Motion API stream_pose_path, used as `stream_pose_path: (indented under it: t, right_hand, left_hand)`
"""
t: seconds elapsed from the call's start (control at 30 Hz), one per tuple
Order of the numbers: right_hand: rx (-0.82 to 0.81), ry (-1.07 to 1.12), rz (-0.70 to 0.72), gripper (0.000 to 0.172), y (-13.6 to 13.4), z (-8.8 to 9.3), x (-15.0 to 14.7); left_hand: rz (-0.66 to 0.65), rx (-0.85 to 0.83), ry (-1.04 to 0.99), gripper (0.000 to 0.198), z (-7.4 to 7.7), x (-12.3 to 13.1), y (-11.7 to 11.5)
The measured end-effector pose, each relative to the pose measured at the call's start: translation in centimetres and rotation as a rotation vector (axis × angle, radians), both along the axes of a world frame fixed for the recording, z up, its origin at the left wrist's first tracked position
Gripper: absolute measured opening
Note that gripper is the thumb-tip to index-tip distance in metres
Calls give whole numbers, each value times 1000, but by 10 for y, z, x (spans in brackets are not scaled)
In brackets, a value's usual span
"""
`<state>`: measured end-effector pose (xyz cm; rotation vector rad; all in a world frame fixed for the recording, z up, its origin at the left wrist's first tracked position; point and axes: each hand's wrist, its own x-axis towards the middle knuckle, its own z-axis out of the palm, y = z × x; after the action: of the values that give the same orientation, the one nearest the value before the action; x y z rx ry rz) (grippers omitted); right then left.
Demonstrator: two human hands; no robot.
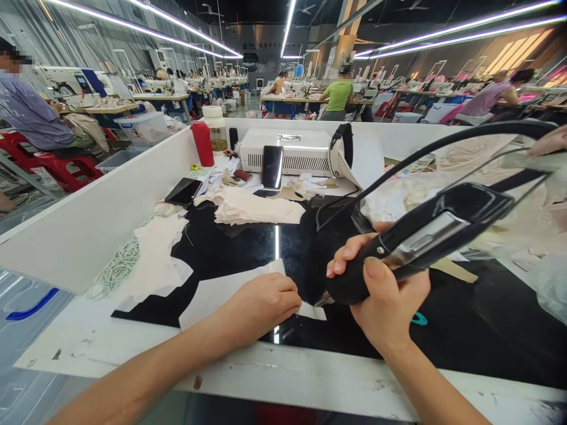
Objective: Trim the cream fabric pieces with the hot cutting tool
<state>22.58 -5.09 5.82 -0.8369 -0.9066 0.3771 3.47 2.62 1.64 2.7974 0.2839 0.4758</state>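
My right hand [390,289] is wrapped round a black and silver corded hand tool [416,236]. The tool's narrow metal tip points down to the left, close to the edge of a white fabric piece [221,295]. This piece lies flat on the shiny black work surface [310,254]. With curled fingers pressed together, my left hand [266,304] grips the piece near its right end. Its fingertips are partly hidden. Whether the tip touches the fabric I cannot tell.
Stacked cream fabric pieces [257,206] lie behind; more white pieces [155,254] and green cord [117,268] are left. A phone [272,165] leans on a vented white box [287,147]. The tool's black cable [425,147] arches right. Another person's hand [551,141] shows at the right edge.
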Motion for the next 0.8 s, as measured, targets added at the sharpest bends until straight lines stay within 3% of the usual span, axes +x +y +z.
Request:
stream_pose_path:
  t: [0.33, 0.5, 0.8]
  right_hand:
    - [12, 77, 37, 46, -2, 6, -8]
    - [-14, 31, 94, 51, -5, 1, -17]
    - [-14, 57, 69, 48, -6, 4, -12]
  left_hand:
    - [10, -4, 5, 26, 1, 1, 0]
    - [2, -7, 3, 25, -1, 0, 1]
    - [4, -8, 8, 25, -2, 2, 1]
